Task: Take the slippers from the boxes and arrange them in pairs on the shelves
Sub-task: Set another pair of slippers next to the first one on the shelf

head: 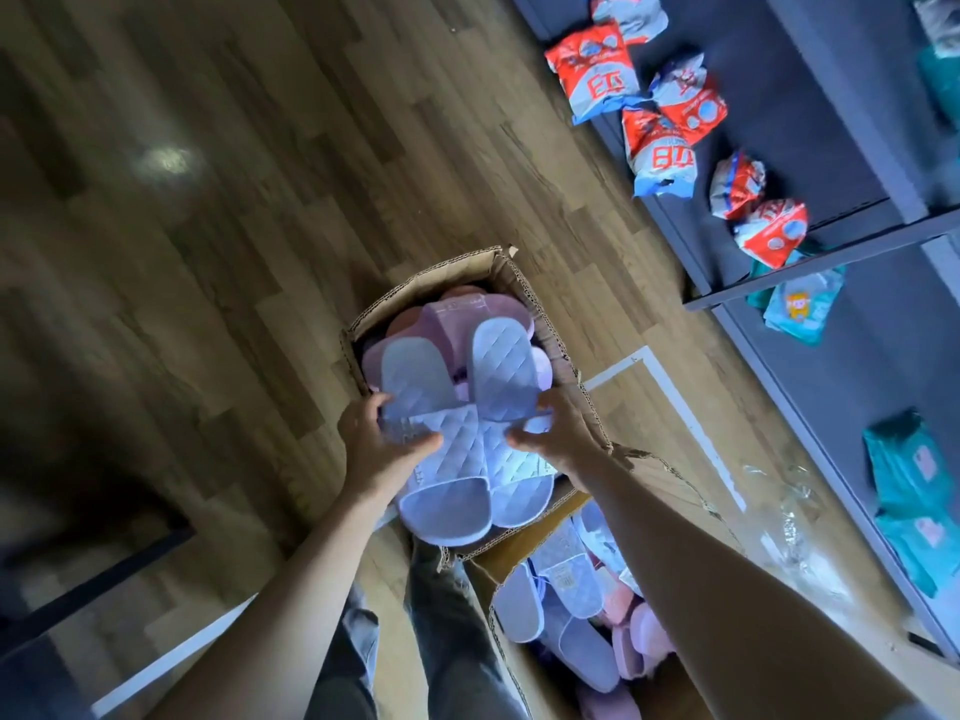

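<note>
**Q:** What is being held, and in what manner?

**A:** A bundle of lavender slippers [467,439] is being gripped from both sides. The left hand [382,444] is being curled round the bundle's left edge, and the right hand [558,433] is being curled round its right edge. The slippers are being shown crossed and overlapping. Their moulded surfaces are being marked by a quilted diamond relief, and their toes are being shown broad and rounded.

**Q:** Where is the bundle being kept?

**A:** It is being held over the open top of the upper box [447,270], a corrugated cardboard carton with raw, fluted rims. Pink slippers [457,314], smooth and rounded, are being shown inside, behind the bundle. Whether the bundle is touching them cannot be told.

**Q:** What else is being shown?

**A:** A lower box [524,543] of the same cardboard is being shown just beside the first, packed with loose slippers [571,579] in lavender and pink. To the right, flat dark shelves [779,122] are being occupied by crinkled red and white packets [597,70] and glossy teal packets [909,491]. Crumpled clear plastic wrap [795,517] is being shown on the wood-grain plank floor [260,200].
</note>
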